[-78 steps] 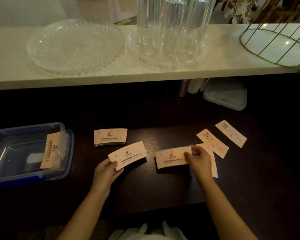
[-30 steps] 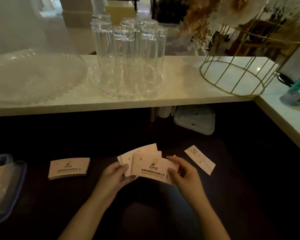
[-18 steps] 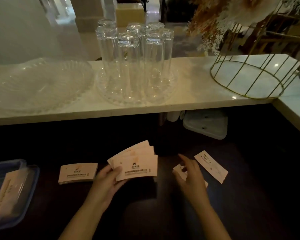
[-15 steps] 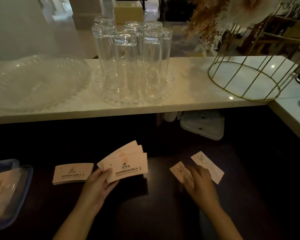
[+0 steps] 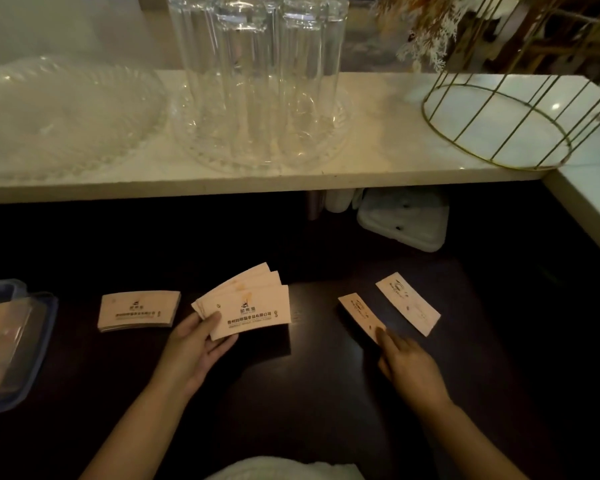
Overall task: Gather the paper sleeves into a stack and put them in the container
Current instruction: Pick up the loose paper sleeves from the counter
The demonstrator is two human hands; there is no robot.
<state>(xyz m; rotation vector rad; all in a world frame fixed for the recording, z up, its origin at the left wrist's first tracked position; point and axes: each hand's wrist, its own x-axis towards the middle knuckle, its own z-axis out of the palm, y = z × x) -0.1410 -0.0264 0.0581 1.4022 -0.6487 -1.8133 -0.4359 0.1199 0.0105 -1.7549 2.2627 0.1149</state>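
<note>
Right hand (image 5: 408,363) slid back, fingertips on near sleeve (image 5: 360,316); left hand (image 5: 194,351) grip pinching fanned sleeves (image 5: 250,308).

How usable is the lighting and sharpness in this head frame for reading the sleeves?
Head view: the pale counter is bright, the dark table underexposed; the fanned sleeves in the left hand stay readable, though their print is soft; the two loose sleeves by the right hand are dimmer; wide-angle bowing curves the counter edge; small glare spots inside the wire basket.
</note>
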